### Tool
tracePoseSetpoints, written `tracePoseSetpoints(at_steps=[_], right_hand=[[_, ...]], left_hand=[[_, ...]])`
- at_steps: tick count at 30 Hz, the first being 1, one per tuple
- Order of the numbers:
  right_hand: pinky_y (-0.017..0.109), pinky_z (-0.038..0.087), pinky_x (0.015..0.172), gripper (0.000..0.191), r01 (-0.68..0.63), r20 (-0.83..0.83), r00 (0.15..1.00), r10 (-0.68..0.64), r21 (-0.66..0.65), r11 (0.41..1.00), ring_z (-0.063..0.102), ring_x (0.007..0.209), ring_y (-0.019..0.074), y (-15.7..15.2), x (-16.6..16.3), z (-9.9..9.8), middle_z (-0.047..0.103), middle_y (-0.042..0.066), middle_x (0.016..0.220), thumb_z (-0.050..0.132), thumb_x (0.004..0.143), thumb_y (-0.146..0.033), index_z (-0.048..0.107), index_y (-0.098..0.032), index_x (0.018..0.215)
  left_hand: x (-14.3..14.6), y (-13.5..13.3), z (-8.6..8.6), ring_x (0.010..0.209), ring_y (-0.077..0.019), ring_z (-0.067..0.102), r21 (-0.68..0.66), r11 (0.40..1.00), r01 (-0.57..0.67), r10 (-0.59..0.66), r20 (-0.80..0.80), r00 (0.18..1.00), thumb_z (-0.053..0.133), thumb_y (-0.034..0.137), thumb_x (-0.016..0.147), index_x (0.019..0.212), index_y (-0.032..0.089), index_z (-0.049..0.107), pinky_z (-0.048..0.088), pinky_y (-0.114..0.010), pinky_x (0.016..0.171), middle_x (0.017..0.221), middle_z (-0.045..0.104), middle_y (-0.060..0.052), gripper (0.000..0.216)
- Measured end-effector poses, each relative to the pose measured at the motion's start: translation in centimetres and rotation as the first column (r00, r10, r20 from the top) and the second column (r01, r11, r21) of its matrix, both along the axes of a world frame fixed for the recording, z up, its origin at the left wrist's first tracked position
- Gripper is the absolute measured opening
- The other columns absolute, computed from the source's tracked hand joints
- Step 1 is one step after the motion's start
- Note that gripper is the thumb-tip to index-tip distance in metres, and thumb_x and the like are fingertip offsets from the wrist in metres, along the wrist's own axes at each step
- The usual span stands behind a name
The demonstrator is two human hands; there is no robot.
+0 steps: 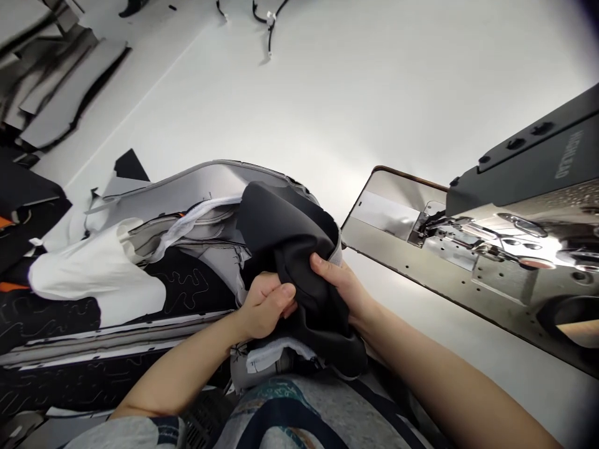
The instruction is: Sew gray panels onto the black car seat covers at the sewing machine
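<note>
A dark, smooth piece of upholstery cover (292, 221) is bunched up in front of my body, its grey backing showing along the edges. My left hand (266, 305) is closed in a fist on a fold at its near left side. At the right edge, my right hand (339, 280) grips the same cover with the thumb on top; its other fingers are hidden behind the material. Attached or lying beside it are grey backed panels (196, 182) with a white fabric strip (187, 224). A loose white cloth piece (100, 268) lies farther left.
On the right stands a sewing machine (524, 162) with a metal bed plate (393, 234). Stacked grey cut pieces (70, 93) lie at the upper left. Short black cables (270, 22) rest on the white table (327, 93). Black stitched panels (182, 280) spread at the left.
</note>
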State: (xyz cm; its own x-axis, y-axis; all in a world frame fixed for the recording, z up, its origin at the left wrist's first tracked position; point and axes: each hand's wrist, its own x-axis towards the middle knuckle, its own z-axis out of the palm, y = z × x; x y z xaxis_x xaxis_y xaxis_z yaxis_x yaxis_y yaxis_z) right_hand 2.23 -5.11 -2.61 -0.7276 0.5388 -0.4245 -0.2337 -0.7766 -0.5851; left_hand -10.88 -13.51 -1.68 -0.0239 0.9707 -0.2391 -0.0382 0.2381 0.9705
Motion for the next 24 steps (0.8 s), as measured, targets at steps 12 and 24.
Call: tracePoseSetpoints(at_steps=[12, 24], right_hand=[[0.033, 0.052, 0.074, 0.044, -0.281, 0.124, 0.959, 0.256, 0.276, 0.919, 0.062, 0.082, 0.0219, 2.0, 1.4, 1.7, 0.068, 0.003, 0.086, 0.085, 0.056, -0.034, 0.067, -0.017, 0.092], [0.036, 0.053, 0.078, 0.029, -0.103, 0.049, 0.994, 0.096, 0.174, 0.979, 0.064, 0.08, 0.021, 0.3, 0.8, 1.5, 0.069, 0.003, 0.083, 0.078, 0.068, -0.037, 0.069, -0.019, 0.089]], left_hand=[[0.3, 0.2, 0.9, 0.035, -0.0048, 0.023, -0.161, 0.96, -0.229, 0.253, 0.147, 0.956, 0.05, 0.049, 0.084, 0.046, 0.019, 0.027, 0.022, -0.02, 0.038, 0.038, 0.023, 0.007, 0.054], [-1.5, 0.9, 3.6, 0.065, -0.0153, 0.054, -0.27, 0.952, 0.145, -0.237, -0.352, 0.906, 0.064, 0.032, 0.072, 0.074, 0.016, 0.057, 0.046, -0.023, 0.057, 0.064, 0.055, 0.0, 0.017]])
